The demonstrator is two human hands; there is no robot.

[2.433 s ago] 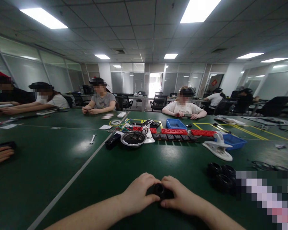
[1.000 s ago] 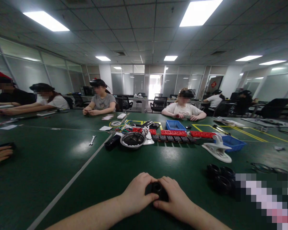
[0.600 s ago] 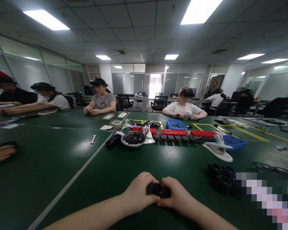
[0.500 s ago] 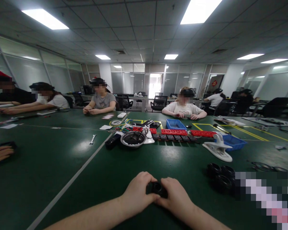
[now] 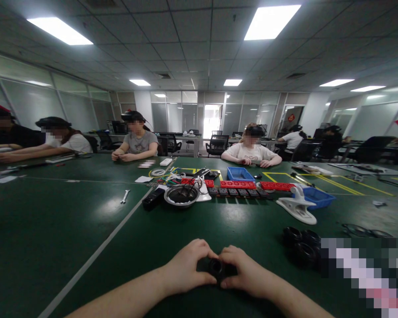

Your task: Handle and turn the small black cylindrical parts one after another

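Between my hands, just above the green table's near side, is a small black round part (image 5: 216,265) with a hole in its middle. My left hand (image 5: 188,268) grips it from the left, thumb below and fingertips above. From the other side my right hand (image 5: 241,270) pinches the same part, its fingertips almost meeting those of the left. Part of the black piece is hidden behind my fingers. To the right of my hands lies a cluster of several black ring-shaped parts (image 5: 303,247).
Farther back are a round metal dish (image 5: 181,204) with cables, a black handheld device (image 5: 153,198), red socket strips (image 5: 238,184), a blue bin (image 5: 240,174) and a white clamp base (image 5: 296,210). A wrench (image 5: 125,197) lies left. Several people sit around the table.
My hands have spread slightly, showing more of the black part between them. The view has shifted a little, and another person's hand at the left edge is gone from sight.
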